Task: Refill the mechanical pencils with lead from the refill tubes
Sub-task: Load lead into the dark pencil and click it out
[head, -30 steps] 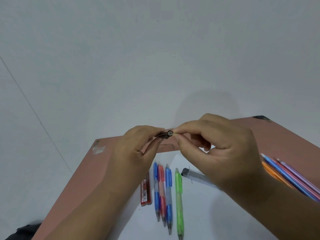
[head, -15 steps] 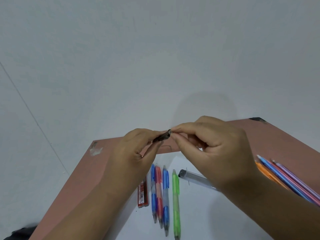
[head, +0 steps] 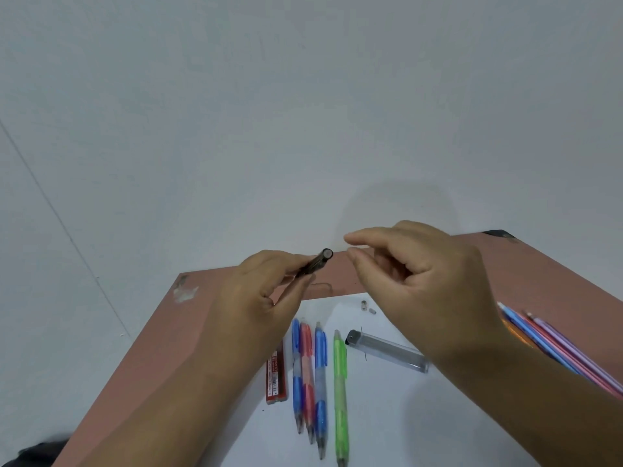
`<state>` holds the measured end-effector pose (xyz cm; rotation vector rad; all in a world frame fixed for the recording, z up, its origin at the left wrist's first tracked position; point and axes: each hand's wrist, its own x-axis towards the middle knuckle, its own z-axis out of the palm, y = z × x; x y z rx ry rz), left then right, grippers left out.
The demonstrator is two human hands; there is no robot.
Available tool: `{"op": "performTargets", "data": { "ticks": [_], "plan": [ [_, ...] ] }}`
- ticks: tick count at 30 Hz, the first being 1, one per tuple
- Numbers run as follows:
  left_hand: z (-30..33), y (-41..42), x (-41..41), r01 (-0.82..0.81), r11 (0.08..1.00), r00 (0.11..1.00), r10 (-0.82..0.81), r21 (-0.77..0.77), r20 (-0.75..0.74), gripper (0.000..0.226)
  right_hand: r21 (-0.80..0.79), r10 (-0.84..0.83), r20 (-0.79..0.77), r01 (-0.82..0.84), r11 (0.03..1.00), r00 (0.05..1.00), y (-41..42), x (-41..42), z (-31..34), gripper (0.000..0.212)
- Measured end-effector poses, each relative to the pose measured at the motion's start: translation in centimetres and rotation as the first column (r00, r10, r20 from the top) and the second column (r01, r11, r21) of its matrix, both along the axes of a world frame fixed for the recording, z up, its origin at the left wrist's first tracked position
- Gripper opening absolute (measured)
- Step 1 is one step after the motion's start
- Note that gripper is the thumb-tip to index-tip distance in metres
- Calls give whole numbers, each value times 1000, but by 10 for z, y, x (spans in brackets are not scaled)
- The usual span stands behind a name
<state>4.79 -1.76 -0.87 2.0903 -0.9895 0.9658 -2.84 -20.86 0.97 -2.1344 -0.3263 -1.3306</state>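
My left hand [head: 259, 298] grips a dark mechanical pencil [head: 315, 264] and lifts it above the table, its open top end pointing up and to the right. My right hand [head: 421, 284] hovers just right of that end. Its thumb and forefinger are slightly apart with nothing visible between them, and its other fingers are loosely curled. On the white paper [head: 387, 419] lie a clear grey refill tube [head: 387, 350], a red refill tube [head: 277, 375], and blue [head: 296, 375], red [head: 307, 379], blue [head: 321, 382] and green [head: 340, 392] mechanical pencils.
Two tiny loose parts [head: 367, 307] lie on the paper near its far edge. A bundle of coloured pencils [head: 556, 352] rests at the right of the pinkish table [head: 151, 338]. A pale wall stands right behind the table's far edge.
My right hand's thumb and forefinger were pinched against the pencil's top end; they have drawn back to the right and parted. The pencil's open end now shows.
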Motion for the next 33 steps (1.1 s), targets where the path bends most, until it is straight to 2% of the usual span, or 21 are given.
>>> {"op": "performTargets", "data": {
  "ticks": [2, 4, 6, 8, 11, 13, 15, 18, 23, 26, 28, 31, 33],
  "plan": [
    [0, 1, 1, -5, 1000, 1000, 5, -7, -12, 25, 34, -57, -117, 62, 998, 991, -4, 3, 1, 17],
    [-1, 2, 2, -19, 1000, 999, 18, -18, -29, 20, 46, -131, -308, 153, 987, 942, -11, 9, 0, 16],
    [-2, 3, 4, -31, 999, 998, 30, -24, -53, 19, -21, -204, -523, 227, 974, 827, -19, 13, -2, 17],
    [-2, 4, 5, -40, 999, 997, 39, -25, -68, 19, -94, -222, -702, 221, 971, 677, -26, 13, -4, 17],
    [-2, 4, 6, -33, 999, 997, 31, -30, -73, 19, -134, -177, -832, 120, 984, 526, -21, 11, 0, 11],
    [-2, 5, 7, -31, 999, 996, 28, -31, -81, 19, -201, -205, -872, 56, 978, 445, -16, 14, 4, 21],
    [-3, 6, 8, -28, 999, 996, 25, -29, -86, 19, -214, -215, -886, 48, 976, 411, -14, 17, 4, 23],
    [-5, 7, 10, -29, 999, 994, 26, -30, -107, 19, -212, -219, -868, 67, 975, 446, -15, 19, -3, 17],
    [-6, 7, 12, -30, 999, 993, 25, -44, -119, 18, -202, -240, -819, 129, 971, 521, -17, 17, -10, 18],
    [-7, 7, 12, -27, 998, 991, 21, -49, -133, 18, -42, -139, -718, 156, 987, 682, -20, 16, -9, 15],
    [-8, 7, 12, -33, 999, 989, 27, -39, -143, 19, 135, 5, -622, 101, 986, 783, -16, 14, -4, 12],
    [-9, 7, 13, -36, 999, 989, 34, -13, -145, 20, 390, 263, -485, -63, 919, 834, -4, 4, 5, 11],
    [-9, 7, 13, -37, 999, 987, 36, -2, -154, 20, 493, 386, -386, -166, 854, 838, 3, -4, 9, 9]
  ]
}}
